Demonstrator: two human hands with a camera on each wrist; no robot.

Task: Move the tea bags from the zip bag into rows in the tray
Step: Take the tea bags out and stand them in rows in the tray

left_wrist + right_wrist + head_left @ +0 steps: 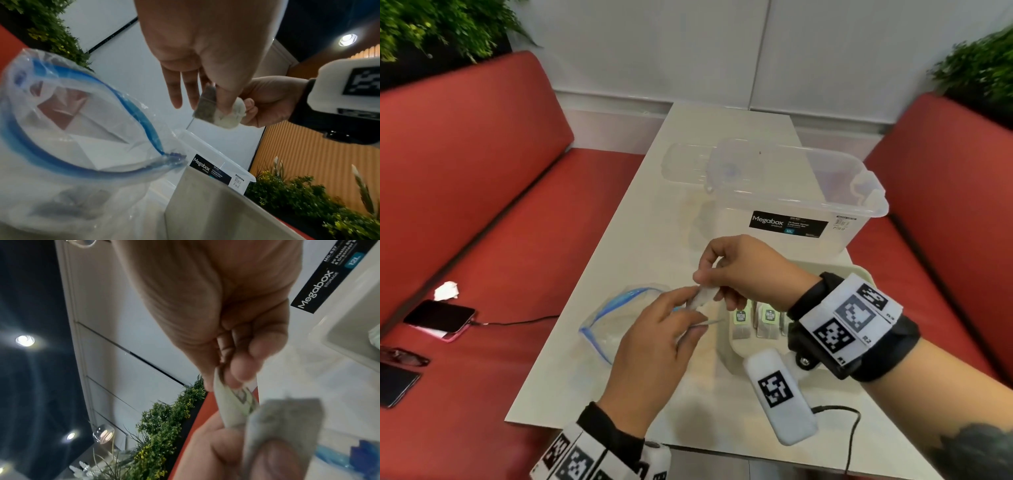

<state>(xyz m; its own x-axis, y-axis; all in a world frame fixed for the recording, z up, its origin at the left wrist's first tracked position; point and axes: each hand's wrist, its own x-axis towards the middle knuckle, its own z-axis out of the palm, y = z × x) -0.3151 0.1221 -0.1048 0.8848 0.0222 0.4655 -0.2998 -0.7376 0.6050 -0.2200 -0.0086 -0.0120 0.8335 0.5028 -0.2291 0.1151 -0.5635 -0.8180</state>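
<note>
Two hands share one tea bag point(700, 297) just above the counter point(592, 377), between the zip bag point(606, 329) and the tray point(726, 346). The left hand point(654, 346) pinches the pouch between thumb and fingers, its other fingers straight — the left-wrist view shows this plainly. The right hand point(739, 270) has its grip closed on the paper tag end point(232, 402), fingers curled round it. The risk starts here: if the two hands draw apart with the string taut, the tag could tear off or the thin pouch could split and spill. A loose pinch on either side would let the bag swing or drop onto the counter short of the tray. Just beyond the hands, two tea bags point(755, 323) lie side by side in the tray with green tags up, and a third seems to hide behind the right wrist; I cannot tell for sure. Setting the new one down carelessly could nudge these out of their row, or lay it across them. The zip bag lies open and looks nearly empty; a stray wrist could sweep it off. Further back stands the clear storage box point(791, 205), well apart and unlikely to interfere.
</note>
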